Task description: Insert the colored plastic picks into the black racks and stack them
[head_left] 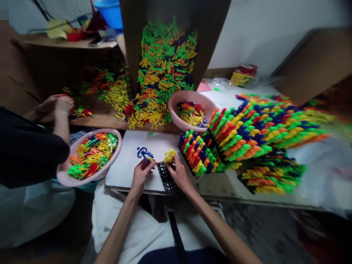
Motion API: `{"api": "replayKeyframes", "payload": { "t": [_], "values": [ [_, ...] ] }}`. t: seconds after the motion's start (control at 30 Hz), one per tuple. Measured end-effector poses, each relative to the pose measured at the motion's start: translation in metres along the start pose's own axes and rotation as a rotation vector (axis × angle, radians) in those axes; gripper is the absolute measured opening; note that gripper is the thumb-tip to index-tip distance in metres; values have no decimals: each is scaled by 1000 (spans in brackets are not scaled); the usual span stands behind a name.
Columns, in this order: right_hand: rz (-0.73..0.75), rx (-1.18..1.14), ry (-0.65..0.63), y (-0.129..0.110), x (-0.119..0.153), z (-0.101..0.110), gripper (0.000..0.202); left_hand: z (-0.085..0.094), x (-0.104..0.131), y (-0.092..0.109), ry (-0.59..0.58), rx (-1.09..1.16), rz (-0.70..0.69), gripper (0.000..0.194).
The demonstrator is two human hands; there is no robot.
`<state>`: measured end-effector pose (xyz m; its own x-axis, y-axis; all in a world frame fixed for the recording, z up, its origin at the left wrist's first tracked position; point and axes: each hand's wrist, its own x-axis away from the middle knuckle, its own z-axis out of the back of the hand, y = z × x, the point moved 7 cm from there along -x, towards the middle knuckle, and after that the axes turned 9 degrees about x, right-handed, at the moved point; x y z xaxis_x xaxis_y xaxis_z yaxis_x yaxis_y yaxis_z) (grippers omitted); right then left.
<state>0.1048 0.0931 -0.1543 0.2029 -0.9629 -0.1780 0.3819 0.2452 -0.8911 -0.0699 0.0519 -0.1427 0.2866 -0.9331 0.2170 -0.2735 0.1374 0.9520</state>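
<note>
My left hand (pixel 140 175) is closed, thumb and fingertips together at a small yellow plastic piece (pixel 150 158). Dark blue plastic figures (pixel 143 152) are just beyond these fingertips; whether the fingers touch them, I cannot tell. A yellow plastic figure (pixel 169 155) is pinched in my right hand (pixel 178 173), above the far end of a black lattice rack (pixel 165 176). The rack lies between my hands on the white board (pixel 121 167), its near end reaching past the front edge, and my right hand partly covers it.
Racks full of coloured figures (pixel 242 128) crowd the right side. A pink basin (pixel 173 117) stands behind; another pink basin (pixel 61 175) is at left, both holding loose figures. More figures spill from a tall box (pixel 217 33). A co-worker's hands (pixel 62 104) are at far left.
</note>
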Motion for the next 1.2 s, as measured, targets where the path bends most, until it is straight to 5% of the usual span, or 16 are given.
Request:
{"api": "replayKeyframes", "payload": {
  "t": [0.13,0.23,0.57,0.73,0.93,1.0,1.13,1.2],
  "values": [
    [-99,-80,175,10,16,22,31,-30,-5,-12,-70,-257,-141,35],
    [-156,-114,249,13,18,23,32,-33,-7,-13,-12,-389,-225,32],
    [-149,-89,199,6,14,21,27,-41,-16,-5,-101,-589,-351,22],
    [-141,-102,182,12,11,20,31,-45,-14,-5,-154,-867,-487,18],
    [-18,-138,166,0,8,24,32,-47,-26,-1,-235,-925,-477,18],
    [-5,-139,135,-5,12,23,29,-41,-22,3,-184,-874,-462,19],
    [1,-124,146,-15,31,28,31,-18,18,18,154,-669,-484,31],
    [22,-128,154,-20,40,30,30,-24,37,12,81,-533,-401,34]
  ]
}}
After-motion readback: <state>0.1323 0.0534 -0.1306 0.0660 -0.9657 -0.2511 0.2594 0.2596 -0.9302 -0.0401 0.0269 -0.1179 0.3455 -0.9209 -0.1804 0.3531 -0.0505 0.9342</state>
